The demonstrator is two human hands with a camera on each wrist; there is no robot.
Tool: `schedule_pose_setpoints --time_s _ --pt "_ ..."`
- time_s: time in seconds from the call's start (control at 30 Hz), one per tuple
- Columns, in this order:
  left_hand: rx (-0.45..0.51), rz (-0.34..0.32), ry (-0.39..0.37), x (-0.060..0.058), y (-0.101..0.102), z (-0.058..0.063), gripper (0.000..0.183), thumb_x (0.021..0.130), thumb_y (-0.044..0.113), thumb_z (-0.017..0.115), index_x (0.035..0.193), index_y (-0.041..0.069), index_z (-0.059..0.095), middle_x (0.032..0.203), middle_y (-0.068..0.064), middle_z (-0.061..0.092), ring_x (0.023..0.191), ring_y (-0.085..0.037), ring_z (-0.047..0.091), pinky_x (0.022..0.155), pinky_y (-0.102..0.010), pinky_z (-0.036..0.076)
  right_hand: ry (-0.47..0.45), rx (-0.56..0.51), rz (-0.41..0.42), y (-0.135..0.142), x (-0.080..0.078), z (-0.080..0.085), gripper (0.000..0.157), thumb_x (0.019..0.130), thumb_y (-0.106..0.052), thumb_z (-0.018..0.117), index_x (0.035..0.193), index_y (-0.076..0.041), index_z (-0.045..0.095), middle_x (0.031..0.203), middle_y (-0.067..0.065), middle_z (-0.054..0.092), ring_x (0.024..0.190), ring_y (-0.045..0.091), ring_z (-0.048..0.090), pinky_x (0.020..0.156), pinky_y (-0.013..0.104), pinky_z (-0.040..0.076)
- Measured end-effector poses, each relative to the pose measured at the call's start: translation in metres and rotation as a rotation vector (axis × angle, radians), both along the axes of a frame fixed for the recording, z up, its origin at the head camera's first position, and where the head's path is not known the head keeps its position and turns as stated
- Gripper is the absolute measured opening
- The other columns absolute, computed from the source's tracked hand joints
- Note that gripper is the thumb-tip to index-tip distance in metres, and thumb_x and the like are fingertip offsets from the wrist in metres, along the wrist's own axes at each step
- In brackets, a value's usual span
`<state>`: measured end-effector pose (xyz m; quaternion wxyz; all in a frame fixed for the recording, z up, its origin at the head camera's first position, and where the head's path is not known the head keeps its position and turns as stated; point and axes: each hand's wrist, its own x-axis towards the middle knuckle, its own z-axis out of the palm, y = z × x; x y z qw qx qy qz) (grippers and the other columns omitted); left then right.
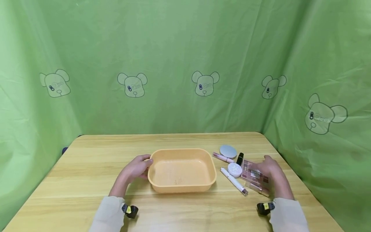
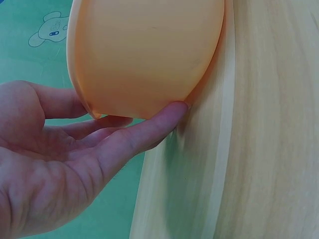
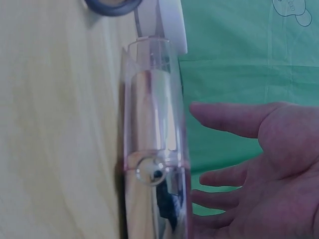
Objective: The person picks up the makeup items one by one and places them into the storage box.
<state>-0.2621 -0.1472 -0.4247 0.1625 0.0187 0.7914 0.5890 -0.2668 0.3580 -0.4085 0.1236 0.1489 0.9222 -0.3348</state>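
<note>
A pale orange plastic basin [image 1: 182, 188] stands on the wooden table. My left hand [image 1: 138, 168] grips its left end, thumb and fingers against the rim and outer wall; the left wrist view shows the same hand [image 2: 75, 159] with one fingertip low on the wall. My right hand [image 1: 268, 167] hovers with fingers apart over a pink makeup palette [image 1: 245, 175]. In the right wrist view, that hand [image 3: 274, 169] holds nothing, beside a case with clear and shiny gold parts [image 3: 152, 109]. This case [image 1: 258, 188] lies along the palette's near side.
Left of the palette lie a white tube [image 1: 233, 181], a round white compact [image 1: 234, 169], a black tube [image 1: 240, 159], a pink lip gloss tube [image 1: 222, 157] and a silvery round disc [image 1: 228, 151]. Green curtains [image 1: 174, 112] close off the back and sides.
</note>
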Motion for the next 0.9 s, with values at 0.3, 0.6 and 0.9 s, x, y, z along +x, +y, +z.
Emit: schedule_pose_setpoints --time_s 0.3,0.6,0.9 --pt "-0.004 -0.002 -0.001 -0.0003 0.0001 0.0003 0.053 0.108 0.018 0.043 0.154 -0.006 0.033 0.133 -0.026 0.061 0.117 -0.036 0.065 0.085 -0.044 0.064 -0.028 0.056 0.025 0.0046 -0.0032 -0.0057 0.101 0.095 -0.038 0.064 0.148 0.026 0.007 0.145 0.052 0.017 0.133 0.067 0.025 0.115 0.071 0.029" --pt "-0.009 0.001 -0.002 0.0001 0.0001 0.0004 0.053 0.108 0.019 0.043 0.154 -0.006 0.033 0.133 -0.026 0.061 0.117 -0.036 0.065 0.085 -0.044 0.064 -0.035 0.082 0.050 0.0056 -0.0028 -0.0054 0.094 0.094 -0.038 0.066 0.143 0.028 0.019 0.140 0.052 0.028 0.127 0.065 0.036 0.111 0.070 0.037" --pt "0.011 0.002 -0.005 0.0004 0.0001 0.0001 0.053 0.108 0.018 0.043 0.154 -0.006 0.033 0.135 -0.027 0.060 0.120 -0.038 0.064 0.087 -0.045 0.064 -0.030 0.129 0.082 0.0063 -0.0019 -0.0055 0.083 0.092 -0.037 0.069 0.130 0.029 0.036 0.122 0.047 0.048 0.110 0.055 0.054 0.099 0.064 0.049"
